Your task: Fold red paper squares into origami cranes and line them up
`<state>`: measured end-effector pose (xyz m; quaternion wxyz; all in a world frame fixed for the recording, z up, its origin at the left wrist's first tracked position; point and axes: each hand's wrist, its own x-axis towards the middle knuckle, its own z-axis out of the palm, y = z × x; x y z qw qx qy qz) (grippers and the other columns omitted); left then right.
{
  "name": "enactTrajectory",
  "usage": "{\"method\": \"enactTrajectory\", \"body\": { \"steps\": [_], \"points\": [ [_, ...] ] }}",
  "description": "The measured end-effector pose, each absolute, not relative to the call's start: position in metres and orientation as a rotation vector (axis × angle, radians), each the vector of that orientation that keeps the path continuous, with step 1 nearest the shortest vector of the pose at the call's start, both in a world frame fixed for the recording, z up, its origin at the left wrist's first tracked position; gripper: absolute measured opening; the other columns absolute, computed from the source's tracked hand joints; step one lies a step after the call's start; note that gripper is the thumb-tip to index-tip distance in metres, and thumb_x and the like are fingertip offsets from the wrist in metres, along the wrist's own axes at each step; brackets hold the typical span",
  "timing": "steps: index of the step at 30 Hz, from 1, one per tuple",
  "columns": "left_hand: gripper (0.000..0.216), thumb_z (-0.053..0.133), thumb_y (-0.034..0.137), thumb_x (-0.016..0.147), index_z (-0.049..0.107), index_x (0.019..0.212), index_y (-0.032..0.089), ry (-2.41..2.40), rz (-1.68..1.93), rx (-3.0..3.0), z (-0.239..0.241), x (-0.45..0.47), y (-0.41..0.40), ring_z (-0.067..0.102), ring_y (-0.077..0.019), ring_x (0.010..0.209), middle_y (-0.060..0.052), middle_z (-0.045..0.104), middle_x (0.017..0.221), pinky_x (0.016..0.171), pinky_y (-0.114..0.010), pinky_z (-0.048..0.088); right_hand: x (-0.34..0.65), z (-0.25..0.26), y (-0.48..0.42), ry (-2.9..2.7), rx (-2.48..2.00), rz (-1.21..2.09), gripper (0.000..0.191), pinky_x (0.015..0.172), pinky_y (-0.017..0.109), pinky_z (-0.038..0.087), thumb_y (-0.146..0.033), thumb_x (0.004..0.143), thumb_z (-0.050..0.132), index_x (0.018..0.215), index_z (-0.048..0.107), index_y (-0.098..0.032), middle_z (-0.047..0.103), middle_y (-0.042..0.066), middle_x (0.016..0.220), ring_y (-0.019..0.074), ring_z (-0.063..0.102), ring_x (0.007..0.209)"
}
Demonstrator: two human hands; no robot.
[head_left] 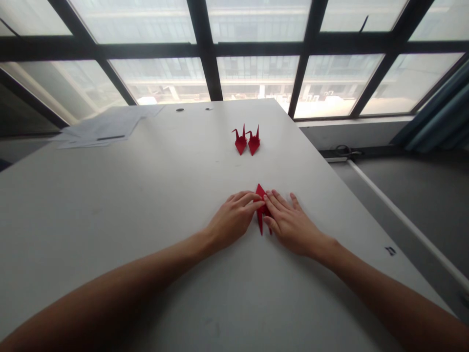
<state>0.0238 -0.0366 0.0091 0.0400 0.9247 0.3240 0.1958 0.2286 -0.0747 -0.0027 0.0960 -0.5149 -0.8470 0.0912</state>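
A piece of folded red origami paper (260, 190) lies on the white table, its pointed tip facing away from me and two narrow legs pointing toward me. My left hand (236, 215) is at its left side, fingers bent and closed, with thumb and fingertips on the paper's middle. From the right, my right hand (289, 220) lies flat across the paper with its fingers stretched out and the little finger spread apart. Its fingers hide the paper's right part. Farther back stand two finished red paper cranes, a left crane (240, 143) and a right crane (254, 144), side by side.
Loose white paper sheets (106, 124) lie at the table's far left, with a dark pen (111, 138) on them. The white table (146, 195) has its right edge beyond my right arm. Large windows (256, 78) rise behind it, and a blue curtain (436, 112) hangs at right.
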Motion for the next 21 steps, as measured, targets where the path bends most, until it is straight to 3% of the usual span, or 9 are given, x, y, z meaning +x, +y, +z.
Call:
{"method": "enactTrajectory", "body": {
  "steps": [5, 8, 10, 13, 17, 21],
  "points": [
    [0.05, 0.048, 0.0, 0.085, 0.065, 0.124, 0.026, 0.935, 0.633, 2.72, 0.003, 0.023, -0.028, 0.056, -0.0204, 0.122, -0.003, 0.065, 0.126, 0.108, -0.039, 0.045, 0.233, -0.002, -0.067, -2.331, -1.496, 0.32, 0.051, 0.119, 0.06, 0.016, -0.019, 0.097, 0.034, 0.146, 0.046, -0.016, 0.042, 0.01, 0.154, 0.0252, 0.03, 0.147],
    [0.047, 0.047, 0.002, 0.088, 0.064, 0.125, 0.026, 0.885, 0.633, 2.736, 0.002, 0.023, -0.027, 0.052, -0.0204, 0.129, -0.002, 0.065, 0.13, 0.113, -0.042, 0.039, 0.236, 0.001, -0.062, -2.222, -1.409, 0.221, 0.049, 0.119, 0.053, 0.021, -0.005, 0.086, 0.04, 0.124, 0.066, -0.022, 0.058, 0.006, 0.141, 0.022, 0.042, 0.139],
    [0.043, 0.046, 0.007, 0.092, 0.062, 0.127, 0.026, 0.891, 0.601, 2.77, 0.003, 0.023, -0.029, 0.048, -0.0211, 0.134, -0.002, 0.062, 0.134, 0.116, -0.045, 0.036, 0.237, 0.004, -0.061, -2.218, -1.341, 0.121, 0.046, 0.119, 0.05, 0.022, -0.002, 0.083, 0.043, 0.11, 0.073, -0.023, 0.06, 0.006, 0.138, 0.0221, 0.043, 0.138],
    [0.04, 0.048, 0.013, 0.093, 0.061, 0.129, 0.026, 0.961, 0.577, 2.809, 0.009, 0.025, -0.035, 0.045, -0.0224, 0.135, -0.005, 0.059, 0.136, 0.115, -0.045, 0.035, 0.237, 0.007, -0.061, -2.25, -1.311, 0.035, 0.042, 0.119, 0.05, 0.02, -0.003, 0.083, 0.045, 0.104, 0.076, -0.025, 0.057, 0.006, 0.141, 0.0234, 0.039, 0.14],
    [0.037, 0.049, 0.019, 0.096, 0.061, 0.129, 0.027, 1.011, 0.556, 2.847, 0.018, 0.027, -0.042, 0.054, -0.0219, 0.12, -0.006, 0.064, 0.122, 0.112, -0.045, 0.037, 0.237, 0.009, -0.064, -2.323, -1.277, 0.101, 0.043, 0.12, 0.052, 0.013, -0.003, 0.085, 0.044, 0.103, 0.075, -0.027, 0.067, 0.003, 0.125, 0.0221, 0.043, 0.137],
    [0.034, 0.043, 0.026, 0.101, 0.058, 0.131, 0.025, 1.038, 0.534, 2.848, 0.022, 0.028, -0.046, 0.054, -0.0212, 0.121, -0.006, 0.065, 0.124, 0.116, -0.047, 0.03, 0.234, 0.015, -0.069, -2.369, -1.301, 0.144, 0.038, 0.118, 0.054, 0.01, -0.005, 0.088, 0.044, 0.103, 0.073, -0.025, 0.071, 0.004, 0.107, 0.0218, 0.057, 0.114]
  ]
}}
